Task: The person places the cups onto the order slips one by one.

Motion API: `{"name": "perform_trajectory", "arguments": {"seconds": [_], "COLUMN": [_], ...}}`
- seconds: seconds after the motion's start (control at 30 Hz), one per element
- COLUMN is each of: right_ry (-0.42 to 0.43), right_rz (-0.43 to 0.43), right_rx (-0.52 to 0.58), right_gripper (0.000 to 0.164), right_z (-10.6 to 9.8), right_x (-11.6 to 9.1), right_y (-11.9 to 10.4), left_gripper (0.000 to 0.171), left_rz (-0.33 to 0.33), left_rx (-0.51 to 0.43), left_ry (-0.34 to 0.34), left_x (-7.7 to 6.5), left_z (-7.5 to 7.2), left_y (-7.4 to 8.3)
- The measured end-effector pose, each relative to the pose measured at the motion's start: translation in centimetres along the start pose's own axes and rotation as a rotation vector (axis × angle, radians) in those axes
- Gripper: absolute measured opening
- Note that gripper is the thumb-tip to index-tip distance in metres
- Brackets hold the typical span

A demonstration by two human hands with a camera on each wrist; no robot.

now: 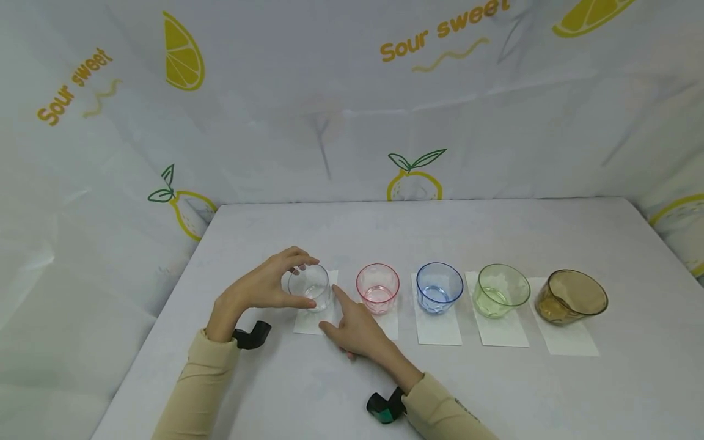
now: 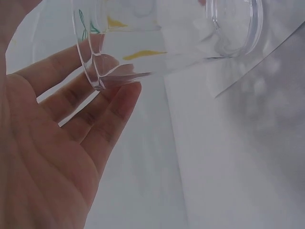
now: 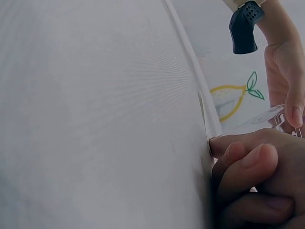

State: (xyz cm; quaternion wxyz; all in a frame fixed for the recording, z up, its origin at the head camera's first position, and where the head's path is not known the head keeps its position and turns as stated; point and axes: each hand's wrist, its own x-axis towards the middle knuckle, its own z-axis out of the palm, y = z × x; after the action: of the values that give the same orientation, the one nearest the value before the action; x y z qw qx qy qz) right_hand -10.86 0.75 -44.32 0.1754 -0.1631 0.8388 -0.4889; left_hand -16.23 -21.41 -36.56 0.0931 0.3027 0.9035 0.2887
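Note:
My left hand holds a clear glass at the left end of a row, thumb on the near side and fingers on the far side. In the left wrist view, its fingertips lie against the glass near the rim. A white paper sheet lies under that glass; whether the base touches it, I cannot tell. My right hand is low by the sheet's right side, index finger and thumb spread towards it. The right wrist view shows its other fingers curled, holding nothing visible.
To the right stand a pink-rimmed glass, a blue glass, a green glass and a brown glass, each with white paper beneath. The white table meets a lemon-print cloth at the back.

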Motion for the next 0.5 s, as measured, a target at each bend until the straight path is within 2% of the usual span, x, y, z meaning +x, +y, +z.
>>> {"name": "perform_trajectory", "arguments": {"seconds": [0.13,0.33,0.5], "right_ry": [0.003,0.007,-0.003], "right_rz": [0.003,0.012,0.006], "right_rx": [-0.006,-0.021,-0.013], "right_gripper": [0.078,0.077,0.077], "right_z": [-0.06,-0.09,-0.22], "right_x": [-0.01,-0.09,-0.19], "right_y": [0.00,0.03,-0.05], "left_gripper": [0.073,0.075,0.074], "left_rz": [0.010,-0.011,0.004], "left_rx": [0.005,0.009,0.011], "left_ry": [0.002,-0.010,-0.003], "left_x": [0.04,0.06,0.10], "left_z": [0.16,0.32,0.35], "left_y": [0.04,0.17,0.19]}}
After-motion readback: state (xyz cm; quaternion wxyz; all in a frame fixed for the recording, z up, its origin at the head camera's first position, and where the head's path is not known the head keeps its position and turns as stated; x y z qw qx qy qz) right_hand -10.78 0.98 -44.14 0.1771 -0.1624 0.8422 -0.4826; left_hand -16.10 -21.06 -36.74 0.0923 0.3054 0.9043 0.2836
